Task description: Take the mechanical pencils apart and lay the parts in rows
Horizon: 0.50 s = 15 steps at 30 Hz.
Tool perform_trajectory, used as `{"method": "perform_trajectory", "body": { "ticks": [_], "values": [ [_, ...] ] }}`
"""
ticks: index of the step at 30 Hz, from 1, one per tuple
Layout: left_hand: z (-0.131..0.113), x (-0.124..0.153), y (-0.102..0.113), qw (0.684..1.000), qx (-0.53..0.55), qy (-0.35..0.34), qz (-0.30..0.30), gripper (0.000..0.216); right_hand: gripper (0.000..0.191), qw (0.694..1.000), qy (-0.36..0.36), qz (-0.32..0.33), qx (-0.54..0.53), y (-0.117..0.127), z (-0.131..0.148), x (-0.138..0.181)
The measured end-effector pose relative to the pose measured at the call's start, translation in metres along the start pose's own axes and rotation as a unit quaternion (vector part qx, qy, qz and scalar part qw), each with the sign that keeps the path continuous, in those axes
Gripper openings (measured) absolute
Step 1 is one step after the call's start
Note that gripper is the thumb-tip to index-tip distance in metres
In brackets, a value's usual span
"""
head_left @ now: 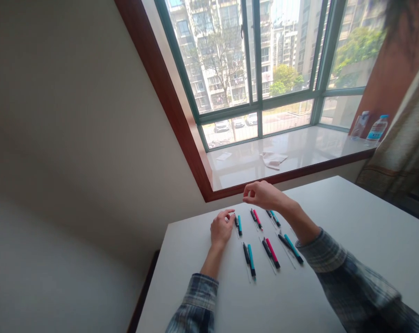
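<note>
My left hand (222, 228) rests on the white table, thumb and index finger apart beside the tip of a black pen part (236, 221). A teal pen barrel (240, 225) lies just right of that part. My right hand (262, 195) is raised over the table's back edge with curled fingers; whatever they may pinch is hidden. Below it lie a pink pen barrel (258, 219) and a second teal barrel (275, 218), each beside a black part. A nearer row holds a teal barrel (252, 260), a pink barrel (273, 253) and another teal barrel (293, 249), with black parts and thin refills alongside.
The white table (202, 319) meets a window sill (309, 145) at the back. On the sill are a crumpled cloth (273, 160), a flat white paper (224, 157) and two plastic bottles, one blue-capped bottle (377, 129). A curtain (393, 152) hangs at right.
</note>
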State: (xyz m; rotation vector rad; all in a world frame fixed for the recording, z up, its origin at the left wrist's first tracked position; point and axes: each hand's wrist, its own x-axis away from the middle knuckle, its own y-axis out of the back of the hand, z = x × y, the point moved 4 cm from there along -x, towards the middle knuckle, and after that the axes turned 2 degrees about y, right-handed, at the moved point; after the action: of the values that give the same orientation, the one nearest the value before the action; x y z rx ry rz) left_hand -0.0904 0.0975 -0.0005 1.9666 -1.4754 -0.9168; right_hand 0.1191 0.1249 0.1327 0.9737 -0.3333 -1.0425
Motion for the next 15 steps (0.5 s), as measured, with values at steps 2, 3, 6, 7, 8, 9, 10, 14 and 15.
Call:
{"method": "perform_trajectory", "body": {
  "ticks": [2,3,6,7,8,9,10,14,15],
  "values": [
    [0.002,-0.004,-0.001,1.000,-0.008,0.009,-0.003,0.028,0.015,1.000,0.011,0.020,0.021,-0.011,0.001,-0.002],
    [0.003,-0.006,-0.002,1.000,-0.012,0.016,-0.004,0.028,0.015,0.999,0.013,0.032,0.033,-0.016,0.000,-0.002],
    [0.005,-0.009,-0.004,0.999,-0.020,0.033,-0.006,0.025,0.014,0.996,0.010,0.062,0.067,-0.030,-0.004,-0.001],
    [0.005,-0.010,-0.004,0.999,-0.022,0.036,-0.006,0.024,0.015,0.995,0.008,0.069,0.073,-0.033,-0.005,-0.001],
    [0.005,-0.010,-0.005,0.999,-0.023,0.038,-0.005,0.024,0.015,0.994,0.007,0.074,0.076,-0.036,-0.006,0.000],
    [0.004,-0.009,-0.004,0.999,-0.023,0.039,-0.004,0.024,0.016,0.994,0.007,0.078,0.077,-0.039,-0.006,0.000],
    [0.004,-0.009,-0.004,0.999,-0.022,0.039,-0.004,0.024,0.017,0.994,0.007,0.081,0.077,-0.041,-0.005,0.000],
    [0.000,-0.007,-0.003,0.999,-0.008,0.040,-0.002,0.023,0.017,0.994,0.006,0.084,0.076,-0.042,-0.006,-0.001],
    [0.000,-0.006,-0.003,0.999,-0.001,0.040,-0.001,0.022,0.017,0.994,0.005,0.082,0.076,-0.042,-0.007,-0.002]
  ]
}}
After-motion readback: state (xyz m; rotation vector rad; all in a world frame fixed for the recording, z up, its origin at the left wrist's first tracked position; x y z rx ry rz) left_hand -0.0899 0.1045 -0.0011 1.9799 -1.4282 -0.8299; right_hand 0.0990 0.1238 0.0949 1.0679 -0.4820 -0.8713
